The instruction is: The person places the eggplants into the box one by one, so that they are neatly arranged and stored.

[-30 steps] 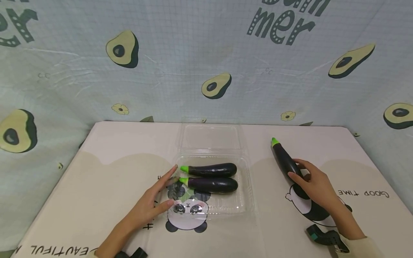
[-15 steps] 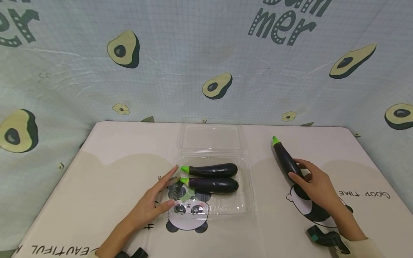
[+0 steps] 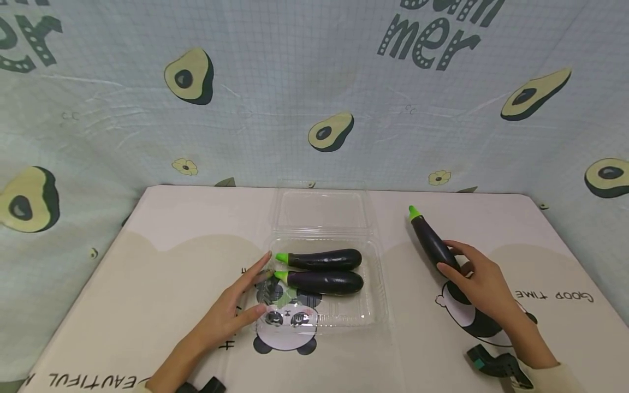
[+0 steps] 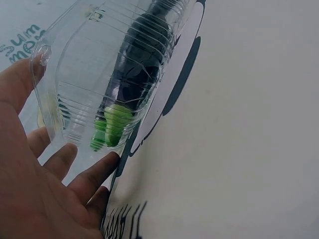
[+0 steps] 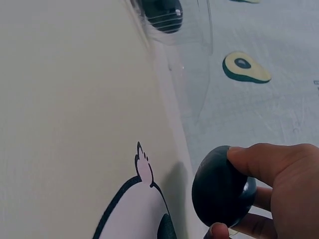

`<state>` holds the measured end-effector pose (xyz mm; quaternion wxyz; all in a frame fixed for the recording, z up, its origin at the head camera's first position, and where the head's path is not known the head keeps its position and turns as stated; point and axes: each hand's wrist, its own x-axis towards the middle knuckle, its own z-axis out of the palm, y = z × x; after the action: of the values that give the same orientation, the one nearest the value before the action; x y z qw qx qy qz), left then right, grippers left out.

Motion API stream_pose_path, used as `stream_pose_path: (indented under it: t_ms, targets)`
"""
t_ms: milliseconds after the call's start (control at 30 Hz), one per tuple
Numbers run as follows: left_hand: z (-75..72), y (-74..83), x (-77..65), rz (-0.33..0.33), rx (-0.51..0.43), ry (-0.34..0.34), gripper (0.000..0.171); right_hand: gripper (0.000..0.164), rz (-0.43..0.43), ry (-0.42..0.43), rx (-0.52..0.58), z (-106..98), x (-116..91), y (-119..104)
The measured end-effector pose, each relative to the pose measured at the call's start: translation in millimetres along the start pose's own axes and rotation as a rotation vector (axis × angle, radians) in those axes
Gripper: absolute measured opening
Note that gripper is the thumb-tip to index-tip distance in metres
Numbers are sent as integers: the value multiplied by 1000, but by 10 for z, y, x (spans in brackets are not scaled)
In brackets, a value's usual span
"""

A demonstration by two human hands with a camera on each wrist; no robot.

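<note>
A clear plastic clamshell container (image 3: 344, 316) lies with its lid (image 3: 321, 210) folded back. Inside it two eggplants (image 3: 324, 282) with bright green stem ends lie side by side, stems to the left. My left hand (image 3: 228, 305) touches the container's left side, fingers spread and mostly straight; in the left wrist view its thumb is at the rim's corner. To the right of the container, my right hand (image 3: 486, 284) grips a third eggplant (image 3: 429, 240) near its rounded end, thumb on one side and fingers on the other. Its green stem points away and left.
The pale tablecloth (image 3: 172, 295) carries printed pandas and lettering. An avocado-print curtain (image 3: 255, 120) hangs behind the table's far edge. A dark device (image 3: 496, 363) sits at the right wrist, and another (image 3: 206, 386) at the left wrist.
The held eggplant's green stem end has swung slightly to the left, and the right hand has shifted a little with it. The left hand, container and its two eggplants look unmoved.
</note>
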<state>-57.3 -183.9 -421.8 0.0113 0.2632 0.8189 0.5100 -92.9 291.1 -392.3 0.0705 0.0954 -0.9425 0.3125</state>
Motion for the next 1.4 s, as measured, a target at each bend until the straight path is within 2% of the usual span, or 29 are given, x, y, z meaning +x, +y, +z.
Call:
stream_pose_path:
  t_ms: [400,600,967,1400]
  targets:
    - [1,-8,-2,-5,16,10,78,56,-81,35,9,-26,36,-55]
    - [-8,-5,3,-1,1,-7,79,55,-129,44,-3,-54,49,-125]
    - [-5,4,3,-7,15,6,79,54,-221,53,-19,-53,93,-293]
    - [-6,-3,0,-8,10,1,78,54,-267,32,11,13,157,-449]
